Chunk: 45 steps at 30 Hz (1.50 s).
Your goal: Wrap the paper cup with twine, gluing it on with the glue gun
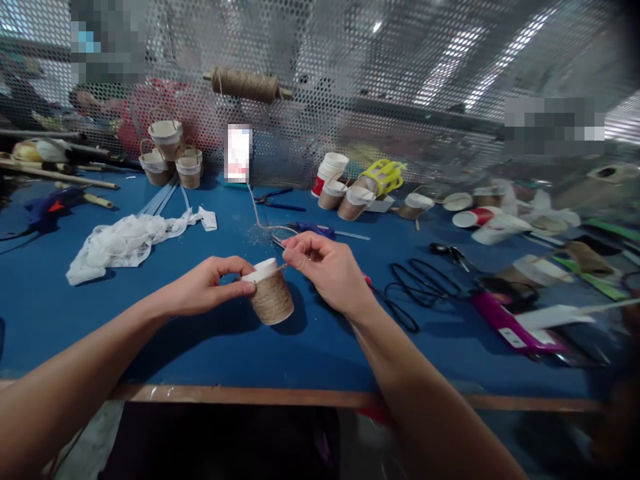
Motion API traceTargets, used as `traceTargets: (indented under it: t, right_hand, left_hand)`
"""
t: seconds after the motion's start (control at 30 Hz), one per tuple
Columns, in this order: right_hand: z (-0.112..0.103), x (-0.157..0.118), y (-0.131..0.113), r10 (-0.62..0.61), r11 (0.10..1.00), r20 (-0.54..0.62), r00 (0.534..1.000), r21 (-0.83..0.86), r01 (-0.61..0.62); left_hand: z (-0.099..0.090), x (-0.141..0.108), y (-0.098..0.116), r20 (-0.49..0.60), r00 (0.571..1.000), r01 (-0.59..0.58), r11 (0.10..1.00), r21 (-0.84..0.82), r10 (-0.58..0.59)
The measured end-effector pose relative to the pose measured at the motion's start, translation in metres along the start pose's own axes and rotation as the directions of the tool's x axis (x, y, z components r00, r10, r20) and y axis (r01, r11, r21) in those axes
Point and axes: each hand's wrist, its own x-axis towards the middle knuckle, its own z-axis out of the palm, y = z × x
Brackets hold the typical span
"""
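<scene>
A paper cup [273, 297] wrapped in brown twine, with a white rim, is held tilted just above the blue table. My left hand [225, 283] grips it at the rim, thumb outside and fingers partly hidden at the opening. Close to the rim's right side, my right hand [323, 263] pinches the twine [257, 217] between thumb and fingers. That strand runs back across the table toward a phone with a bright screen [238, 153]. Slim metal tips, perhaps scissors [277, 241], show beside my right fingers. Behind them lies a blue glue gun [320, 231].
A twine spool [245, 85] hangs on the mesh. Several small handled baskets [189, 167] stand at back left, near white lace [120, 243]. Pliers [277, 200] lie centre back. More cups [356, 202], a black cord [417, 283] and a purple packet [515, 323] occupy the right.
</scene>
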Motion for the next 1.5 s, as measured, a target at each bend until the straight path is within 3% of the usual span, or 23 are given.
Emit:
traceTargets:
  t: [0.37, 0.93, 1.13, 1.33, 1.5]
  right_hand:
    - [-0.001, -0.006, 0.003, -0.015, 0.987, -0.024, 1.0, -0.159, 0.011]
    - [0.001, -0.007, 0.006, 0.102, 0.993, 0.028, 0.994, -0.067, -0.099]
    - [0.004, -0.009, 0.003, 0.138, 0.985, 0.107, 0.985, 0.085, -0.148]
    - [0.005, -0.013, 0.005, 0.208, 0.937, 0.249, 0.946, 0.228, -0.266]
    - [0.004, -0.014, 0.011, 0.216, 0.884, 0.262, 0.94, 0.355, -0.303]
  left_hand:
    - [0.002, 0.0, 0.002, 0.02, 1.0, -0.021, 0.999, 0.027, 0.021]
    - [0.0, -0.003, 0.003, 0.072, 0.997, -0.013, 0.994, -0.113, 0.021]
    - [0.0, -0.004, 0.006, 0.109, 0.993, -0.009, 0.972, -0.233, 0.035]
    - [-0.001, -0.006, 0.007, 0.106, 0.994, 0.007, 0.941, -0.34, 0.03]
    - [-0.001, -0.005, 0.008, 0.105, 0.994, 0.015, 0.933, -0.358, 0.024]
